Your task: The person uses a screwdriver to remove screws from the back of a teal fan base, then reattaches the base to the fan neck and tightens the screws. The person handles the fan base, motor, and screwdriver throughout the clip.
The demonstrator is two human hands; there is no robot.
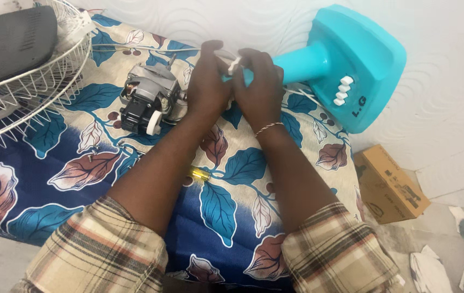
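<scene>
Where both hands meet, near the top middle of the head view: a small white piece (234,65), pinched at the narrow end of the turquoise fan stand (351,59). Left hand (208,81) curled round from the left, fingers bent and closed against the white piece; right hand (260,87) pressed in from the right, fingers folded over the same spot, knuckles touching the left hand's. Exactly what the white piece is, too hidden by fingers to tell. Thin beaded bracelet (269,128) on the right wrist. Turquoise neck of the stand running up and right from the hands into its broad base, tipped on its side, with a row of white push buttons (343,90) on the face. White cord (145,49) trailing left from the hands along the cloth's far edge.

Just left of the left hand, touching or nearly so: a bare fan motor (150,97), grey metal with a black block and a white knob, lying on the leaf-patterned cloth (80,173). Farther left, a white wire fan guard (31,87) with a dark grey part resting in it. Between the forearms, nearer the left one, a small brass-coloured piece (200,174) on the cloth. Plaid sleeves (96,249) rolled above both forearms. Off the cloth to the right, a brown cardboard box (389,184) on the floor.
</scene>
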